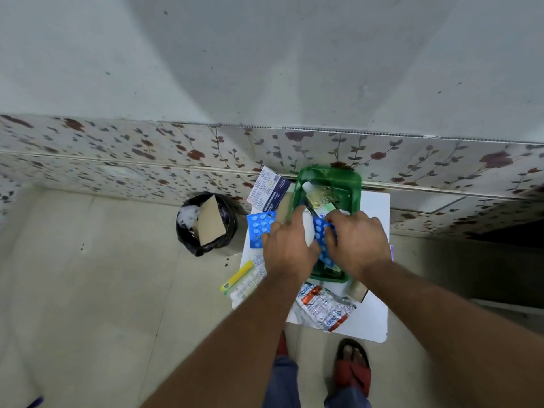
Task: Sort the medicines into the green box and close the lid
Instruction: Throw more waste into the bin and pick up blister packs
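On the white table (374,319), both hands' grips hold a blue blister pack (322,231) over the green box (354,184).

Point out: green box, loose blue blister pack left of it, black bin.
green box (354,184), head view, far right rim.
blue blister pack (260,228), head view, middle of the sheet.
black bin (226,234), head view, right side of the bag wall.

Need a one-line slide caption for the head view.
Both hands, left hand and right hand, lower a blue pill strip into the open green box.
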